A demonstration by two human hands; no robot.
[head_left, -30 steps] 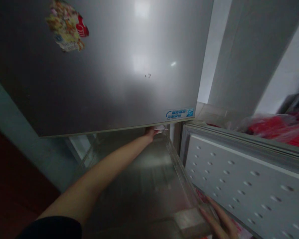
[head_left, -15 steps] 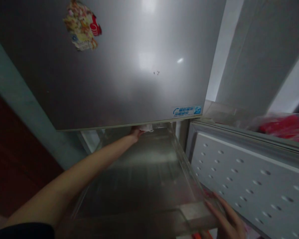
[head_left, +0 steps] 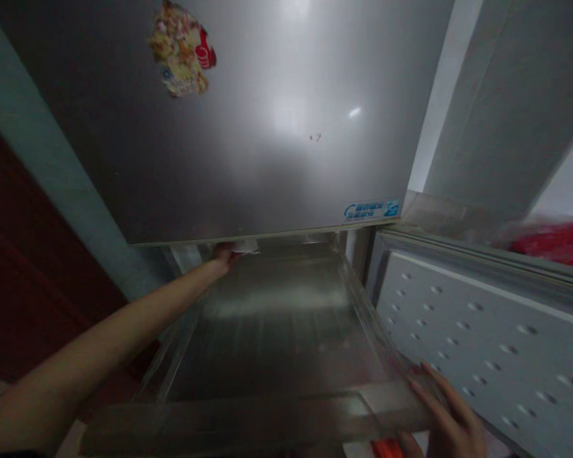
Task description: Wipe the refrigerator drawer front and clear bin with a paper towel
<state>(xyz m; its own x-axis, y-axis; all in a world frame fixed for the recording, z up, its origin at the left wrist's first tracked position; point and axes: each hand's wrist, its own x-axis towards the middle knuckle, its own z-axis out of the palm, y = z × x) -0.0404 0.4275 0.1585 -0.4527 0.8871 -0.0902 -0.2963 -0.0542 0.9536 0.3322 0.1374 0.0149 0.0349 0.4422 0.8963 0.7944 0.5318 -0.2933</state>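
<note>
A clear plastic drawer (head_left: pixel 277 420) stands pulled out below a grey fridge door (head_left: pixel 248 127). My left hand (head_left: pixel 224 254) reaches deep to the drawer's back, under the door's lower edge, closed on a small white cloth (head_left: pixel 245 247). My right hand (head_left: pixel 451 413) grips the drawer's front right corner, fingers wrapped over its rim. The inside of the drawer looks bare and shiny.
An open white freezer door (head_left: pixel 482 343) with dimpled lining stands at the right. Red packages (head_left: pixel 554 245) lie behind it, and something red (head_left: pixel 386 448) shows under the drawer. A colourful sticker (head_left: pixel 181 48) is on the fridge door. A dark red door (head_left: pixel 23 267) is at the left.
My left hand with the cloth has slid leftward along the back of the drawer. My right hand has stayed on the front right corner. The view has shifted left.
</note>
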